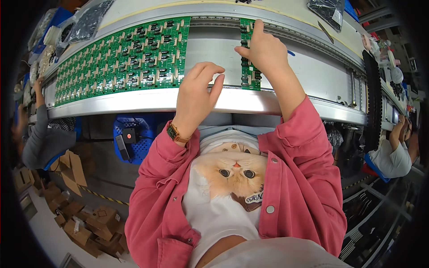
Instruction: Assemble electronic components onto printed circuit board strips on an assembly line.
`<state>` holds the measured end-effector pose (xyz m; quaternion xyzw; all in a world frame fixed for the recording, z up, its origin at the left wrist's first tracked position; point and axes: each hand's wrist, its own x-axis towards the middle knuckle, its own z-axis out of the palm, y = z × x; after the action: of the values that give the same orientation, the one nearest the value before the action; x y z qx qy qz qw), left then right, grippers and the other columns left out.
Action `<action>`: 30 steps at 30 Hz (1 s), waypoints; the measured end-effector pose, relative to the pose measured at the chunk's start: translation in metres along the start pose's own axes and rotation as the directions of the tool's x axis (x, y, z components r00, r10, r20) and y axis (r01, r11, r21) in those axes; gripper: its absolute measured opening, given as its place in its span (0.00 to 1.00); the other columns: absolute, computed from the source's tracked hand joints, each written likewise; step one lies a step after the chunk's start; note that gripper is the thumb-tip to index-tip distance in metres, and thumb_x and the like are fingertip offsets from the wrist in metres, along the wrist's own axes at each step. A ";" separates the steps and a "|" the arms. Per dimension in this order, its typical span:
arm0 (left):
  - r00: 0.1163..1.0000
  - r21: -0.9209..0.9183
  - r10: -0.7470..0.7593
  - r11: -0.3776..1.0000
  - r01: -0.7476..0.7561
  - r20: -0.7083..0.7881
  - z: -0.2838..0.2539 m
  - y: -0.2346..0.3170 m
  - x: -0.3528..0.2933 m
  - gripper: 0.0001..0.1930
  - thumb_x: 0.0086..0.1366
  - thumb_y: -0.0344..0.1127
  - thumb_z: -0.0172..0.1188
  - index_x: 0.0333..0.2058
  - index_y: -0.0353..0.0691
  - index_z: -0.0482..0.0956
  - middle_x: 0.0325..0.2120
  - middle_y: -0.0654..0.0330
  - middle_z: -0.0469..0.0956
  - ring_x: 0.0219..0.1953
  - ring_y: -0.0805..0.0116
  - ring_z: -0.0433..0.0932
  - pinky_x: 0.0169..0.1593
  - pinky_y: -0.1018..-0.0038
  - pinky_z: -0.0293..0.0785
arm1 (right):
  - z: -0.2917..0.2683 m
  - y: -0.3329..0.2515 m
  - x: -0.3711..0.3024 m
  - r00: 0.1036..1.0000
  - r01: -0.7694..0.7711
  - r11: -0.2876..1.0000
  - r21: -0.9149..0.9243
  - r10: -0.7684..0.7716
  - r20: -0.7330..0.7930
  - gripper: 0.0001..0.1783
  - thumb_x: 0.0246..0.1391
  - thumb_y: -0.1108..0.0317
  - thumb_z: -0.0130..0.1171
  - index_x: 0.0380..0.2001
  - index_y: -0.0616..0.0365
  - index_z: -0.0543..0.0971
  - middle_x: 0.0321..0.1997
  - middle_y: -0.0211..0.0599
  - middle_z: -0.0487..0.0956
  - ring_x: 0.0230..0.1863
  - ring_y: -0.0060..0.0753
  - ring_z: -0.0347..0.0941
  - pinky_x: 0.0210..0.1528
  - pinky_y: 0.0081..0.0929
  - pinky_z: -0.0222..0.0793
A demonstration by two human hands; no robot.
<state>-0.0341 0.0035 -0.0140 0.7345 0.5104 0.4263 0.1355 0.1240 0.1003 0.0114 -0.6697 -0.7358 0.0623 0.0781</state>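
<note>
A narrow green circuit board strip point(245, 67) with black components lies across the metal rails, partly covered by my right hand point(267, 50). That hand's index finger reaches to the strip's far end and its thumb is spread to the left over the strip; the other fingers are mostly hidden. My left hand point(196, 96) hovers at the near rail, between the strip and a long row of circuit boards point(134, 58) to the left. Its fingers are bent, with a gap between thumb and index and nothing visible in them. The boards in the row lie side by side.
A metal conveyor rail point(134, 102) runs along my front. Behind it, tweezers point(325, 32) and a bagged dark item point(328, 11) lie on the bench. A blue basket point(147, 143) is below the rail. Other people sit at both sides; cardboard boxes point(96, 223) stand lower left.
</note>
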 end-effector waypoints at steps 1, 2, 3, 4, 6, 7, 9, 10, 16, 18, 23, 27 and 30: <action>1.000 -0.002 0.002 1.000 -0.002 -0.001 0.001 -0.001 0.000 0.08 0.54 0.24 0.59 0.34 0.38 0.78 0.35 0.62 0.76 0.29 0.71 0.72 0.34 0.79 0.69 | 0.001 0.000 0.000 1.000 -0.001 1.000 -0.002 0.001 -0.002 0.39 0.44 0.48 0.65 0.48 0.66 0.62 0.23 0.43 0.80 0.22 0.44 0.79 0.26 0.30 0.73; 1.000 0.010 0.010 1.000 -0.010 -0.002 0.002 -0.002 -0.001 0.08 0.54 0.23 0.59 0.34 0.38 0.78 0.35 0.62 0.76 0.29 0.70 0.72 0.34 0.79 0.69 | 0.002 0.001 0.000 1.000 0.002 1.000 -0.015 -0.002 -0.012 0.39 0.44 0.49 0.66 0.47 0.66 0.61 0.23 0.42 0.80 0.22 0.44 0.79 0.26 0.30 0.73; 1.000 0.022 0.018 1.000 -0.018 -0.002 0.003 -0.002 -0.001 0.07 0.54 0.23 0.59 0.34 0.38 0.78 0.35 0.62 0.76 0.29 0.70 0.72 0.34 0.79 0.70 | 0.003 0.001 0.001 1.000 0.005 1.000 -0.027 -0.005 -0.023 0.38 0.44 0.49 0.66 0.47 0.66 0.61 0.23 0.42 0.80 0.21 0.43 0.79 0.25 0.30 0.73; 1.000 0.035 0.027 0.999 -0.027 -0.002 0.003 -0.002 -0.001 0.07 0.54 0.23 0.59 0.34 0.38 0.78 0.35 0.62 0.76 0.30 0.70 0.72 0.34 0.79 0.70 | 0.004 0.002 0.001 0.999 0.007 0.999 -0.039 -0.009 -0.034 0.38 0.44 0.50 0.66 0.47 0.66 0.61 0.22 0.41 0.80 0.21 0.43 0.78 0.25 0.30 0.73; 0.999 0.046 0.040 0.998 -0.040 -0.001 0.004 -0.002 -0.002 0.07 0.54 0.23 0.59 0.34 0.38 0.78 0.35 0.62 0.77 0.30 0.70 0.73 0.35 0.79 0.70 | 0.004 0.003 0.001 0.999 0.006 0.999 -0.051 -0.008 -0.047 0.38 0.43 0.51 0.66 0.47 0.66 0.61 0.22 0.41 0.80 0.21 0.43 0.78 0.25 0.30 0.73; 0.999 0.054 0.042 0.998 -0.041 -0.006 0.005 -0.002 -0.002 0.07 0.54 0.24 0.59 0.33 0.38 0.78 0.35 0.63 0.76 0.30 0.68 0.73 0.36 0.77 0.70 | 0.003 0.003 0.000 0.999 0.007 0.999 -0.038 -0.009 -0.049 0.38 0.43 0.52 0.66 0.47 0.68 0.61 0.22 0.41 0.80 0.21 0.43 0.78 0.25 0.30 0.73; 0.999 0.071 0.046 0.996 -0.045 -0.015 0.005 -0.001 -0.004 0.08 0.52 0.24 0.59 0.33 0.40 0.77 0.35 0.63 0.76 0.31 0.66 0.73 0.38 0.75 0.69 | 0.002 0.002 0.000 0.999 0.010 1.000 -0.012 -0.011 -0.054 0.40 0.42 0.53 0.67 0.49 0.70 0.61 0.22 0.42 0.80 0.21 0.42 0.78 0.25 0.30 0.73; 0.999 0.079 0.049 0.996 -0.047 -0.020 0.005 -0.001 -0.005 0.08 0.52 0.25 0.60 0.32 0.41 0.77 0.34 0.63 0.75 0.32 0.64 0.73 0.38 0.74 0.69 | 0.001 0.000 -0.001 0.998 0.011 1.000 0.001 -0.011 -0.056 0.41 0.41 0.54 0.67 0.50 0.72 0.60 0.22 0.43 0.80 0.21 0.42 0.78 0.25 0.30 0.73; 0.998 0.110 0.067 0.992 -0.067 -0.002 0.004 -0.002 -0.006 0.08 0.52 0.25 0.60 0.32 0.40 0.77 0.35 0.63 0.76 0.32 0.64 0.73 0.39 0.74 0.69 | -0.005 0.000 -0.006 0.997 -0.009 0.998 0.054 0.013 -0.079 0.45 0.39 0.59 0.68 0.53 0.78 0.59 0.21 0.45 0.80 0.21 0.41 0.79 0.25 0.30 0.73; 0.999 0.112 0.054 0.992 -0.054 0.001 0.003 -0.001 -0.006 0.08 0.51 0.24 0.60 0.32 0.40 0.77 0.34 0.63 0.76 0.33 0.64 0.73 0.39 0.74 0.69 | -0.007 0.001 -0.008 0.995 -0.012 0.998 0.055 0.017 -0.101 0.43 0.38 0.59 0.68 0.52 0.78 0.61 0.21 0.45 0.80 0.21 0.41 0.78 0.26 0.30 0.73; 0.998 0.044 0.057 0.997 -0.059 0.025 0.002 0.003 -0.003 0.07 0.51 0.24 0.59 0.32 0.38 0.77 0.34 0.61 0.77 0.33 0.63 0.74 0.40 0.74 0.69 | -0.032 0.031 -0.012 0.987 -0.077 0.995 0.060 0.084 -0.138 0.39 0.37 0.58 0.68 0.47 0.75 0.63 0.20 0.44 0.79 0.22 0.43 0.78 0.28 0.32 0.74; 0.998 0.092 0.003 0.996 -0.009 0.064 -0.003 0.006 -0.004 0.07 0.54 0.24 0.59 0.33 0.36 0.77 0.35 0.59 0.77 0.34 0.63 0.74 0.39 0.75 0.69 | -0.068 0.082 -0.020 0.959 -0.206 0.978 0.028 0.207 -0.192 0.33 0.38 0.55 0.68 0.40 0.67 0.66 0.22 0.43 0.80 0.25 0.45 0.79 0.31 0.33 0.74; 0.997 0.147 -0.005 0.989 -0.007 0.082 -0.005 0.010 -0.002 0.07 0.55 0.24 0.58 0.34 0.36 0.77 0.36 0.59 0.76 0.35 0.63 0.74 0.40 0.75 0.70 | -0.086 0.162 -0.025 0.896 -0.389 0.919 -0.068 0.361 -0.258 0.34 0.38 0.52 0.68 0.41 0.66 0.67 0.25 0.44 0.80 0.27 0.44 0.80 0.34 0.35 0.75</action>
<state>-0.0317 -0.0039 -0.0059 0.7597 0.5341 0.3568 0.1017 0.3011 0.0898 0.0634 -0.8051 -0.5801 -0.0489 0.1135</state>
